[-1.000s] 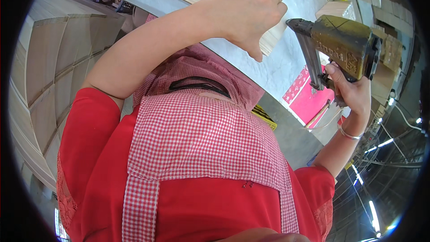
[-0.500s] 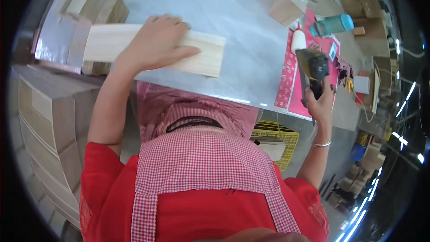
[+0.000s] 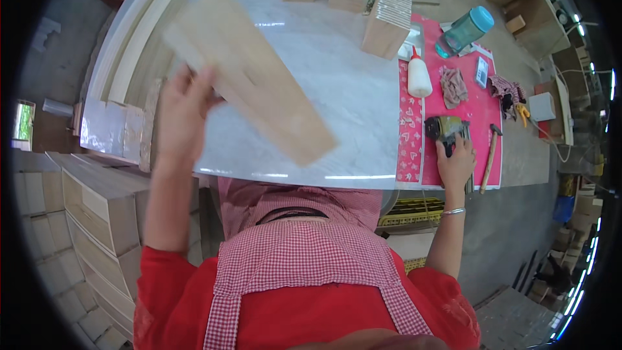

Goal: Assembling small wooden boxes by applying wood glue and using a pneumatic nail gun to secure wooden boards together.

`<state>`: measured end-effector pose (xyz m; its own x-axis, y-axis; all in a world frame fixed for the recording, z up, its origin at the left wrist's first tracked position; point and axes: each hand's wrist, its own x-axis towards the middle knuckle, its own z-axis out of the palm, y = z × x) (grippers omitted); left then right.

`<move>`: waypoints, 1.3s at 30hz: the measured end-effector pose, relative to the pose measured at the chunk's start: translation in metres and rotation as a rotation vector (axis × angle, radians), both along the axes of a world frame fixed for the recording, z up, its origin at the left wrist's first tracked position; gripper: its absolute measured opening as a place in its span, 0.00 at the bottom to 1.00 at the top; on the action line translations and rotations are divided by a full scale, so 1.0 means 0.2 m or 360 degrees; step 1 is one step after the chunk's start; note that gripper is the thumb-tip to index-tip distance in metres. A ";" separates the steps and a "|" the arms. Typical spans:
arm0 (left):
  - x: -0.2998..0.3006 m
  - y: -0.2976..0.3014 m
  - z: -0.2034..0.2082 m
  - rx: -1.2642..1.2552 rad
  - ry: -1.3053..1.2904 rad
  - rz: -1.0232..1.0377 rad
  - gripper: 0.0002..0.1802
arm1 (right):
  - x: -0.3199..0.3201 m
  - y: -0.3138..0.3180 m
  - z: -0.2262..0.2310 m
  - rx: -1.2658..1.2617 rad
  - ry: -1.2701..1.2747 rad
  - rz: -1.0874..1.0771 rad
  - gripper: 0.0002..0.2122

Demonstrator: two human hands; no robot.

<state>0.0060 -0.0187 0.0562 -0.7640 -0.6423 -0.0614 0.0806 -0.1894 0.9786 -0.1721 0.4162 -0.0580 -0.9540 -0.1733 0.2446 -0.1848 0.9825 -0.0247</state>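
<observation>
Head view, as I read it from my station: the left hand (image 3: pixel 183 113) is clamped on the near end of a long pale wooden board (image 3: pixel 249 71), blurred, held tilted above the white marble-patterned tabletop (image 3: pixel 337 91), its far end pointing toward the person's right; the right hand (image 3: pixel 455 163) is closed over the grip of an olive-coloured nail gun (image 3: pixel 444 131) that rests on the pink patterned mat (image 3: pixel 473 100) at the table's right side; the two hands are well apart. On the mat I also note a white glue bottle (image 3: pixel 419 78), a crumpled brownish rag (image 3: pixel 453 85) and, just beside the right hand, a wooden-handled hammer (image 3: pixel 489 155); a teal plastic bottle (image 3: pixel 465 29) lies at the mat's far edge; a small pale wooden box (image 3: pixel 387 21) stands near the glue bottle; stacked pale planks (image 3: pixel 133 39) lie left of the table; a red shirt and red-checked apron (image 3: pixel 304 272) fill the lower field.
</observation>
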 end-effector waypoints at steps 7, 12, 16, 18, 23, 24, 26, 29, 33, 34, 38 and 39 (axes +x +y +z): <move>0.27 0.22 -0.46 0.0726 -0.0221 0.0125 0.14 | -0.31 -0.75 -0.11 -0.1079 0.0214 0.0470 0.40; 0.40 0.23 -0.53 0.0847 -0.0293 0.0230 0.13 | -0.46 -1.21 -0.17 -0.0962 0.0235 -0.0028 0.51; 0.44 0.24 -0.51 0.0961 -0.0427 0.0090 0.12 | -0.56 -1.22 -0.26 -0.1084 0.0202 -0.0177 0.51; 0.48 0.25 -0.53 0.1006 -0.0469 0.0020 0.12 | -0.56 -1.19 -0.28 -0.1153 0.0182 -0.0166 0.51; 0.54 0.30 -0.61 0.1102 -0.0546 -0.0251 0.14 | -0.48 -1.18 -0.23 -0.1055 0.0213 -0.0104 0.51; 0.55 0.31 -0.62 0.1106 -0.0550 -0.0311 0.15 | -0.47 -1.22 -0.20 -0.1043 0.0193 -0.0134 0.50; 0.56 0.33 -0.61 0.1066 -0.0543 -0.0322 0.14 | -0.48 -1.25 -0.18 -0.1044 0.0175 -0.0158 0.50; 0.57 0.35 -0.60 0.0987 -0.0542 -0.0354 0.13 | -0.52 -1.28 -0.22 -0.1135 0.0051 -0.0312 0.50; 0.65 0.36 -0.61 0.0987 -0.0548 -0.0341 0.13 | -0.55 -1.14 -0.31 -0.1544 0.0464 0.0018 0.44; 0.67 0.37 -0.60 0.0975 -0.0540 -0.0362 0.14 | -0.54 -1.10 -0.29 -0.1530 0.0444 0.0034 0.44; 0.63 0.42 -0.52 0.0892 -0.0480 -0.0571 0.17 | -0.29 -0.79 -0.05 -0.2653 -0.0833 0.0703 0.39; 0.59 0.41 -0.50 0.0773 -0.0428 -0.0739 0.18 | -0.20 -0.73 -0.01 -0.2832 -0.1000 0.0909 0.39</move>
